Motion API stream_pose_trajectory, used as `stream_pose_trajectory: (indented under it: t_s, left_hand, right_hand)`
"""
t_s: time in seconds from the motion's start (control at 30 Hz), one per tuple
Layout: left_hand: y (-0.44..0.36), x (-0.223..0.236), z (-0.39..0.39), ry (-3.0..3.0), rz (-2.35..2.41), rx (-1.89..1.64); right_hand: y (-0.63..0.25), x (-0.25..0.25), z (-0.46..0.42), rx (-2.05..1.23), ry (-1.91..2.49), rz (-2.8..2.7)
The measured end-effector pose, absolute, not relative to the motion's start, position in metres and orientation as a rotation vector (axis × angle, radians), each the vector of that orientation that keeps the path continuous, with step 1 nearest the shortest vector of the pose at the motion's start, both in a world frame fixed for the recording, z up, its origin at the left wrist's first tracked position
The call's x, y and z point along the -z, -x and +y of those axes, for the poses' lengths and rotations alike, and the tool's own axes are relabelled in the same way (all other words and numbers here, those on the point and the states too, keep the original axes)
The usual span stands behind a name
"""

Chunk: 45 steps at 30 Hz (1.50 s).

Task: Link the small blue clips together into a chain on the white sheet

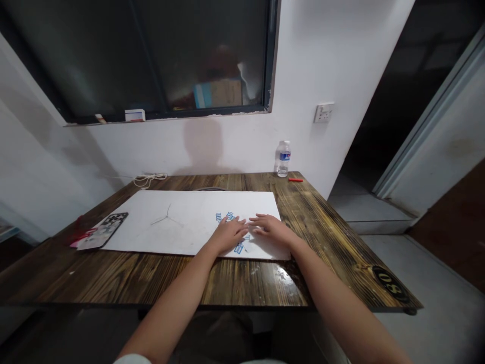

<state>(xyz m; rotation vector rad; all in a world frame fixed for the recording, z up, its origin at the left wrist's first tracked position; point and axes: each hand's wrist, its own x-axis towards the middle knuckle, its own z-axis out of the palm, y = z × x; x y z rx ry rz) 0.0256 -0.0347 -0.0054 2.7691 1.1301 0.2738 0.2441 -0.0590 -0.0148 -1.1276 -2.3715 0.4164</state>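
A large white sheet or board (189, 205) lies on the wooden table. Over its right part, my left hand (229, 233) rests palm down with its fingers apart. Close beside it, my right hand (271, 228) also lies palm down, fingers stretched toward the left one. Neither hand visibly holds anything. Small blue outlined shapes (238, 248) show around and between the hands; whether they are drawn or loose pieces I cannot tell. Part of them is hidden under the fingers. Thin dark lines forming a Y (167, 216) mark the sheet's left half.
A black-and-white patterned flat object (113, 227) lies at the sheet's left end, beside something red (84, 235). A white cable (149, 178) is at the back left. At the back right stand a water bottle (283, 161) and a red stick-like item (295, 180).
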Motion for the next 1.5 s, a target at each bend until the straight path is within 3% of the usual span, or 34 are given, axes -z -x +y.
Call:
stream_pose_trajectory:
  t_s: [0.27, 0.63, 0.87, 1.03, 1.23, 1.5]
  left_hand:
    - [-0.029, -0.001, -0.041, -2.769, 0.776, -0.222]
    - [-0.023, 0.007, -0.035, -2.714, 1.402, -0.217]
    - [-0.019, 0.013, -0.030, -2.701, 1.660, -0.364]
    - [-0.015, 0.012, -0.027, -2.518, 1.898, -0.361]
    - [-0.016, 0.021, -0.023, -2.622, 1.643, -0.238]
    - [-0.020, 0.012, -0.031, -2.715, 1.179, -0.076]
  right_hand:
    - [-0.243, 0.021, -0.065, -0.404, 1.359, -2.418]
    - [-0.257, 0.012, -0.058, -0.323, 1.331, -2.384]
    - [-0.264, 0.004, -0.064, -0.151, 1.683, -2.200]
    - [-0.269, 0.001, -0.064, -0.323, 1.655, -2.235]
    - [-0.264, 0.007, -0.066, -0.637, 1.362, -2.430]
    - [-0.257, 0.012, -0.064, -0.599, 1.264, -2.444]
